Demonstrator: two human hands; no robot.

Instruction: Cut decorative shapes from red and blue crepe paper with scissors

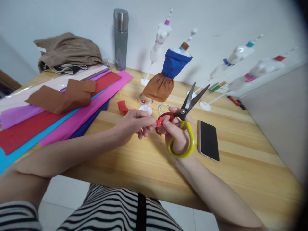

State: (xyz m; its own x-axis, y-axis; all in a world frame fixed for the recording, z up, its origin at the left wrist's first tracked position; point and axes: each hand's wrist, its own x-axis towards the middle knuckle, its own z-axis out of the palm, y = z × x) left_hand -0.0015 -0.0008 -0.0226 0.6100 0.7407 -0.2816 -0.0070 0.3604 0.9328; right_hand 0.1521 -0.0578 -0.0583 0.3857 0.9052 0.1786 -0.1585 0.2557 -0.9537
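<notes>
My left hand (133, 125) is closed in a pinch at the edge of a small red piece (159, 121), thin like fabric or crepe paper. My right hand (176, 131) grips the other side of that piece between thumb and fingers. Hooked on the same right hand are scissors (183, 111), with yellow and red handles. Their dark blades point up and away, spread apart. Just behind the left hand lies a red scrap (123, 106). A small dress form (177, 62) in a blue top and brown skirt stands beyond the hands.
Coloured sheets (86, 109) and a brown piece (61, 99) cover the left of the table, below folded brown cloth (69, 51). A bottle (120, 40) stands behind. Tape (164, 109) lies beyond my hands, a phone (209, 140) to the right. More white dress forms (242, 54) line the wall.
</notes>
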